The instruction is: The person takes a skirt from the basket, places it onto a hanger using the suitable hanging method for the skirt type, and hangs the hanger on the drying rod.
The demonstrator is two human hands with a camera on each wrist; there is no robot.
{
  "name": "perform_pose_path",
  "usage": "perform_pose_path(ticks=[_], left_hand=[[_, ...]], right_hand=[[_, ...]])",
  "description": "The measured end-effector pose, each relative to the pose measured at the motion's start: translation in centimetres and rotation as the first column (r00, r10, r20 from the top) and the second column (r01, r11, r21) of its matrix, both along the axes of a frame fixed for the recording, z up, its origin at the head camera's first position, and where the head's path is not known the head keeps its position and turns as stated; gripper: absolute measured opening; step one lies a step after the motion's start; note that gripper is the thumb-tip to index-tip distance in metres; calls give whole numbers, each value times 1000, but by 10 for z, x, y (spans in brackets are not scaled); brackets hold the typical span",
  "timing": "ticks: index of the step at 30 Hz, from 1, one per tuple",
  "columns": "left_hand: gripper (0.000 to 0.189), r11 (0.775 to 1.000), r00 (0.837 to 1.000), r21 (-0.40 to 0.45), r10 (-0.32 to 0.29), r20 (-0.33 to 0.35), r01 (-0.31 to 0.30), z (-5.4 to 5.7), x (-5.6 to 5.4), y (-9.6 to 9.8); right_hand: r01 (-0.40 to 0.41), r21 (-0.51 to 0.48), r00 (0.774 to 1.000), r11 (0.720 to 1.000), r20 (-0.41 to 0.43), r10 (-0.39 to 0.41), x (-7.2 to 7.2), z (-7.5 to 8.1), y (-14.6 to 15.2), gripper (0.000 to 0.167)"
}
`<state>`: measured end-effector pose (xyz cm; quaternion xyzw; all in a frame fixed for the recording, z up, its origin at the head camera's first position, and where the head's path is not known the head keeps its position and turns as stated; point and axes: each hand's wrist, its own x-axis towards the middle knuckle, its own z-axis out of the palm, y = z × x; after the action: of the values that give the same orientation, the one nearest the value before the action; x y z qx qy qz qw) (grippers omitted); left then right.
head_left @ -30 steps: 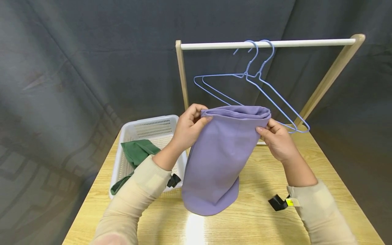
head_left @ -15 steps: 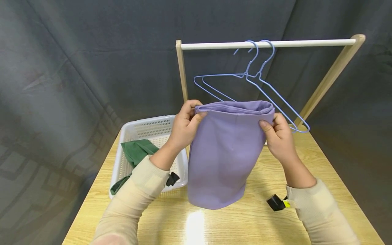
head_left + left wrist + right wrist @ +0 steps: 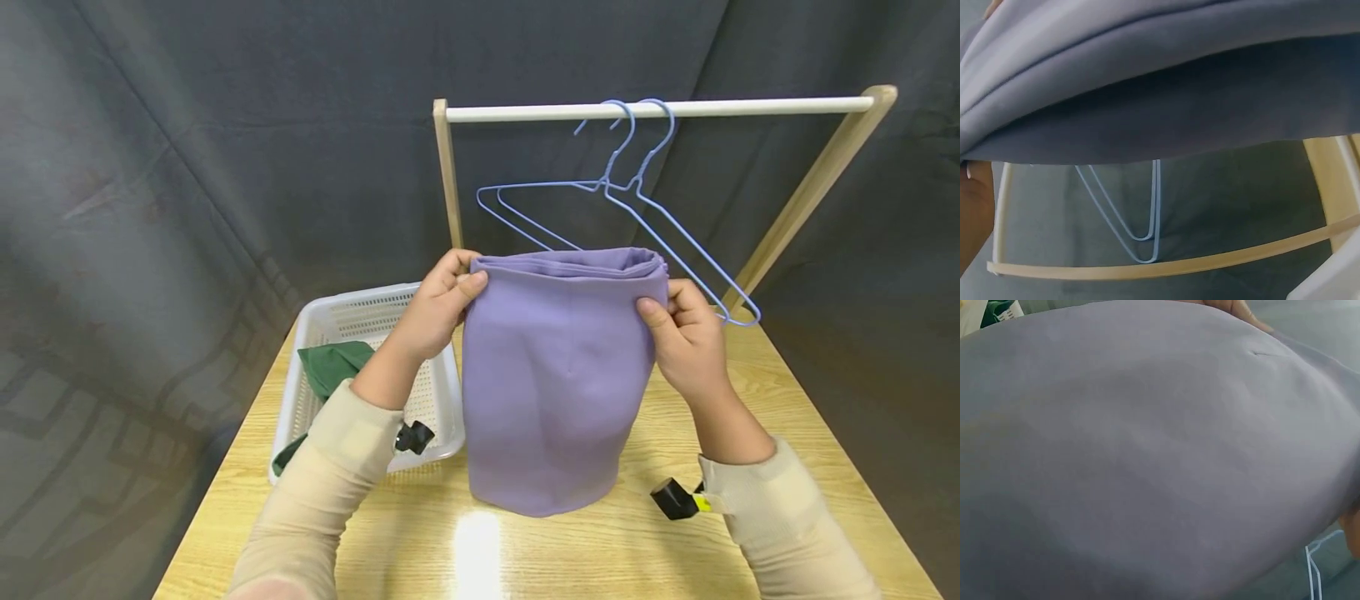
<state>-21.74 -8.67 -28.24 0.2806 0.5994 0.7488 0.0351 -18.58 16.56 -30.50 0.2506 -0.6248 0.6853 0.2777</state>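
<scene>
Fingers (image 3: 452, 258) on the left hand (image 3: 431, 312) pinch one upper corner of the folded purple cloth (image 3: 558, 375), thumb on the near face, and over on the other side the right hand (image 3: 690, 342) has its own corner held the same way. From the head view, here's the change: a second ago the cloth slanted with its lower end curling to one side; now it drops nearly straight, the left hand has travelled outward, and the top edge is stretched wider. That looks like good progress in squaring up the piece, though the layers at the top still gape a little. It hangs above the worktop (image 3: 585, 562), in front of the two blue hangers (image 3: 606, 181) on the white rail (image 3: 765, 107), which haven't budged, while green fabric (image 3: 330, 367) waits in the white basket (image 3: 360, 297). Over to the left wrist: purple folds run across the top, a dark gap between layers, the hangers showing beyond; a hand peeks in at the left edge, its grip impossible to read. Right wrist now: cloth fills nearly everything, smooth but for one small crease, with only slivers of hand at the edges.
</scene>
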Motion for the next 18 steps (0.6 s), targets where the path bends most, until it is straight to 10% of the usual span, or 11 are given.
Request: perform_pose_path(ticks=[11, 18], left_hand=[[22, 971, 965, 184, -187, 181, 153, -15, -4, -6], [48, 952, 930, -33, -288, 229, 303, -29, -1, -9]], right_hand=[[1, -157, 999, 988, -50, -9, -3, -1, -13, 6], [-19, -187, 1000, 982, -28, 14, -2, 0, -15, 6]])
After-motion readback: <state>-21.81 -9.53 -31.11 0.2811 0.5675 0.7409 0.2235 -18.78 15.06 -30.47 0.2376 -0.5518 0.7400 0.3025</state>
